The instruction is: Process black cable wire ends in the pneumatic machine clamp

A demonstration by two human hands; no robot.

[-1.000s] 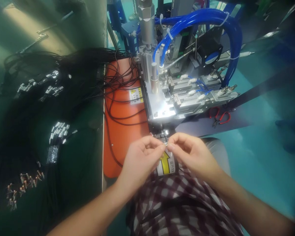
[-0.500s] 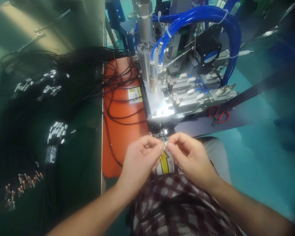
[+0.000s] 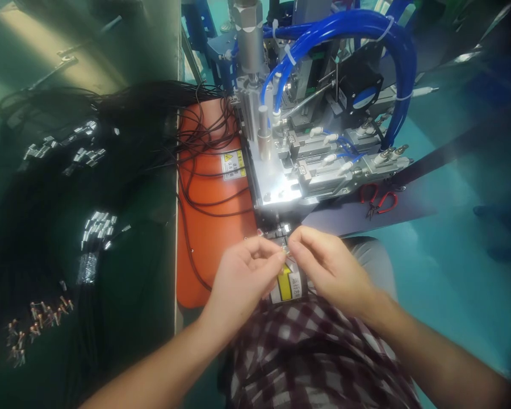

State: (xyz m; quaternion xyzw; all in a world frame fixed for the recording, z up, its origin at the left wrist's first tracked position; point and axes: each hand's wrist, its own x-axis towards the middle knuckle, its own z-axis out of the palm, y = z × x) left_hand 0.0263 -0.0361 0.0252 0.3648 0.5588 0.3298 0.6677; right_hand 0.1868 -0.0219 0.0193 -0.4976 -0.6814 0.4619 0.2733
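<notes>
My left hand (image 3: 249,270) pinches a tiny part between thumb and forefinger, too small to make out. Close on its right, my right hand (image 3: 327,267) has its thumb and fingertips pressed together, and whatever they hold is hidden. Both sets of fingertips nearly meet in front of the metal machine (image 3: 276,190). Under them lies a white label with a yellow arrow (image 3: 285,284). The orange plate (image 3: 221,238) lies to the left of my hands, with black cables across it.
Bundled black cables with silver connector ends (image 3: 99,227) lie on the dark green surface at left, near cable ends with coppery tips (image 3: 40,321). Red-handled pliers (image 3: 377,203) rest right of the machine. Thick blue tubes (image 3: 344,25) arch above it.
My right hand's fingers have drawn closer together and its fingertips have risen slightly. My left hand has barely moved.
</notes>
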